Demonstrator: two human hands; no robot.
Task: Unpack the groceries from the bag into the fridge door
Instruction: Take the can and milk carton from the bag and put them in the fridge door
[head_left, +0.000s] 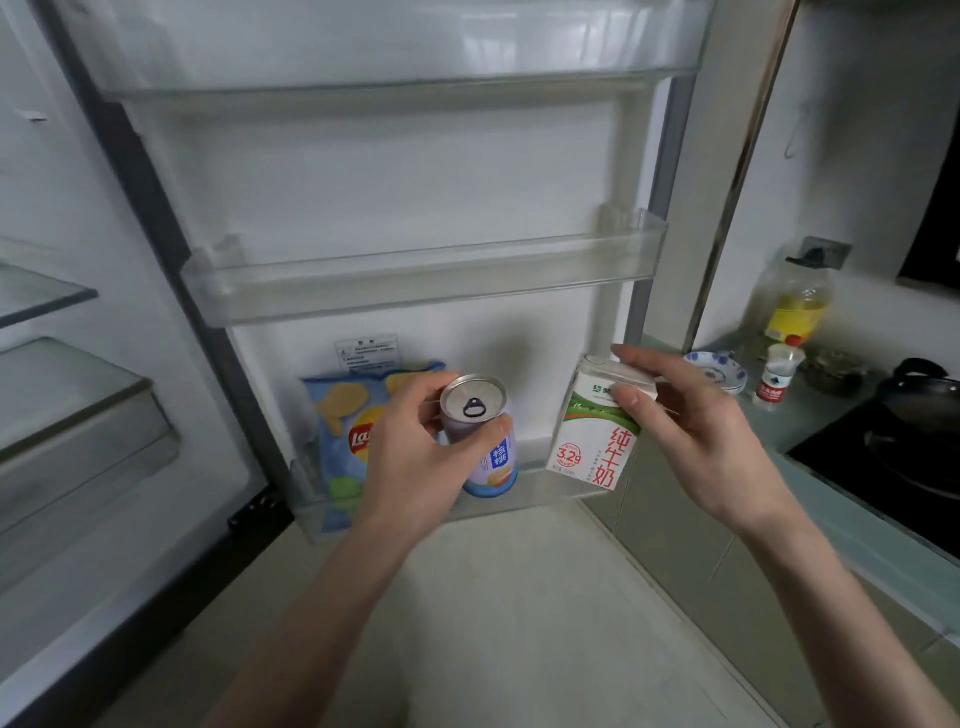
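Note:
The fridge door stands open in front of me with three clear shelves. My left hand (415, 452) grips a drink can (483, 436) with a silver pull-tab top, held in front of the lowest door shelf (535, 499). My right hand (691, 426) holds a white and green milk carton (592, 447) by its top, at the right end of that shelf. A blue Lay's chip bag (343, 431) stands in the shelf's left part. The middle shelf (415, 291) and the top shelf (363, 88) hold nothing. The grocery bag is out of view.
The fridge interior with glass shelves and a drawer (78, 441) is at the left. A counter at the right carries an oil bottle (797, 306), a small white bottle (779, 376), a patterned bowl (714, 369) and a black pan (924, 410) on a cooktop. Pale floor lies below.

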